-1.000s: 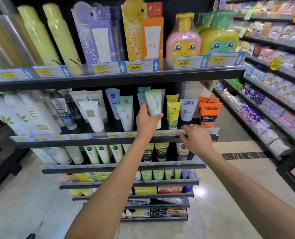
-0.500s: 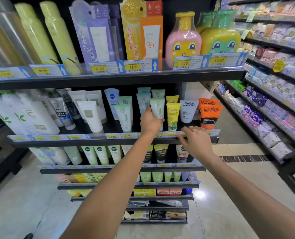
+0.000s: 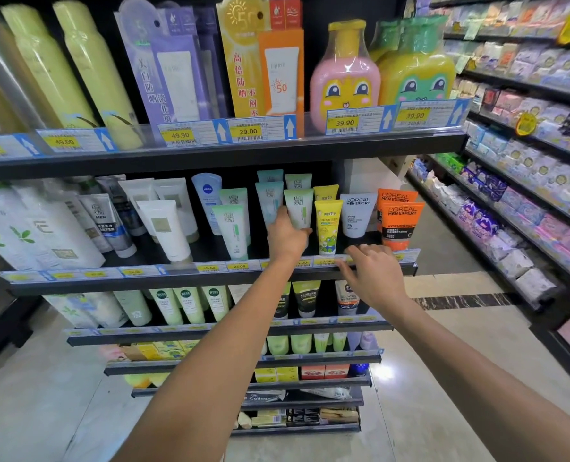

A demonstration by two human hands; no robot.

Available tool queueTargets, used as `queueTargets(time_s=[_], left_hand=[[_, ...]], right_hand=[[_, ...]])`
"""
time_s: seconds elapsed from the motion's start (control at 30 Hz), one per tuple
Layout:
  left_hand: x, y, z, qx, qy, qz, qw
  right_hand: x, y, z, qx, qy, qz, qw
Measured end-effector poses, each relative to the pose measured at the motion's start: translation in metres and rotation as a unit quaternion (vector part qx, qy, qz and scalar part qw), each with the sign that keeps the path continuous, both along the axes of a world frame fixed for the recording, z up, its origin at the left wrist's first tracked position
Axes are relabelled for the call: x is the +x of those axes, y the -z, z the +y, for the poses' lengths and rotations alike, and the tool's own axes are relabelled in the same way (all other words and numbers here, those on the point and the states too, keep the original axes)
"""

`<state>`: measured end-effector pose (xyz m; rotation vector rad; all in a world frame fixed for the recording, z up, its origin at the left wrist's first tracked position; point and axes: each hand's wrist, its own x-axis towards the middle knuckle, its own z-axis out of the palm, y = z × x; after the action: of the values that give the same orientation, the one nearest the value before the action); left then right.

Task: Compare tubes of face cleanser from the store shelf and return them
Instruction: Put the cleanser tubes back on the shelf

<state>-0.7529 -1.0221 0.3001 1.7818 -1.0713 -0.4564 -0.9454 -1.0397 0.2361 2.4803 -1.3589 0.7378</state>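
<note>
The left hand (image 3: pixel 287 236) gripped a pale green tube (image 3: pixel 298 208) standing on the shelf (image 3: pixel 210 278), apparently being returned. At its four o'clock, the right hand (image 3: pixel 373 278) rested loosely open on the shelf edge, holding nothing. Next, release the tube upright.

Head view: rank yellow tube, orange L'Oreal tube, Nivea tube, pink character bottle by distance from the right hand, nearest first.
1. Yellow tube: on the shelf just above-left of the right hand.
2. Orange L'Oreal tube: just above-right, about as close; too close to call.
3. Nivea tube: far left on the same shelf.
4. Pink character bottle: on the shelf above.
</note>
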Motion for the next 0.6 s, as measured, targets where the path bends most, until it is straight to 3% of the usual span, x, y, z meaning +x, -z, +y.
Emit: queueTargets(time_s=[0.27,0.43,0.6], left_hand=[[0.000,0.002,0.007,0.023,0.008,-0.028,0.999],[0.005,0.000,0.031,0.038,0.007,-0.073,0.997],[0.016,0.007,0.099,0.026,0.006,-0.120,0.992]], right_hand=[[0.002,-0.003,0.006,-0.004,-0.004,-0.018,1.000],[0.007,0.002,0.015,0.057,0.007,-0.061,0.997],[0.023,0.009,0.078,0.038,-0.070,-0.104,0.991]])
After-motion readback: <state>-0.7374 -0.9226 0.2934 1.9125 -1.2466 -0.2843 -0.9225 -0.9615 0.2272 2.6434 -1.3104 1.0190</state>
